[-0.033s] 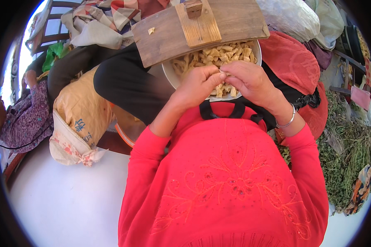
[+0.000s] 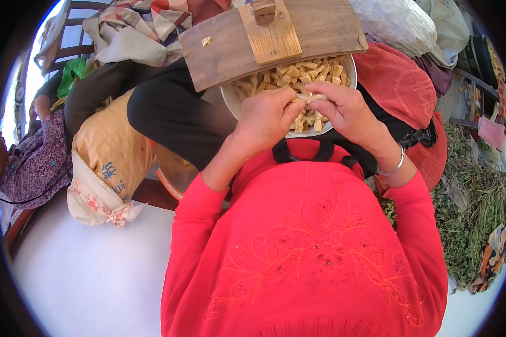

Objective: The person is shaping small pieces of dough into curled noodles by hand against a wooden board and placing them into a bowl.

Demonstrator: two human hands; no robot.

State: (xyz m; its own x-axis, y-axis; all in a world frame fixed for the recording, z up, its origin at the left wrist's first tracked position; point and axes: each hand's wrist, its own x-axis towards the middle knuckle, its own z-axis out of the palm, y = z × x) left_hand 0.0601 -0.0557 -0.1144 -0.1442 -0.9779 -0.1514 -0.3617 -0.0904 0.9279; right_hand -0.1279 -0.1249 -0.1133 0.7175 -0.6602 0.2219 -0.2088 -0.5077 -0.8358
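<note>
A white-rimmed bowl (image 2: 229,101) in front of me holds many short, ridged, pale tan pieces (image 2: 309,73), like chopped dried roots; their exact kind is unclear. Above its near part, my left hand (image 2: 266,115) and my right hand (image 2: 347,114) face each other. Between them stretches a pale tan piece (image 2: 310,98), its ends pinched by the thumbs and fingers of both hands. A silvery bangle (image 2: 400,159) circles my right wrist. Over the bowl's far side lies a wooden board (image 2: 219,56) with a lighter cross-piece and a block on it.
Left of my leg stands a tan sack (image 2: 109,137), beside an orange-rimmed container (image 2: 171,182). Another person's purple patterned sleeve (image 2: 39,154) shows at far left. Red cloth (image 2: 399,84) and plastic bags (image 2: 396,25) lie right of the bowl; dried green plants (image 2: 469,208) spread farther right.
My hands have moved slightly apart, and more of the pale piece shows between my fingers. The bowl and board have stayed in place.
</note>
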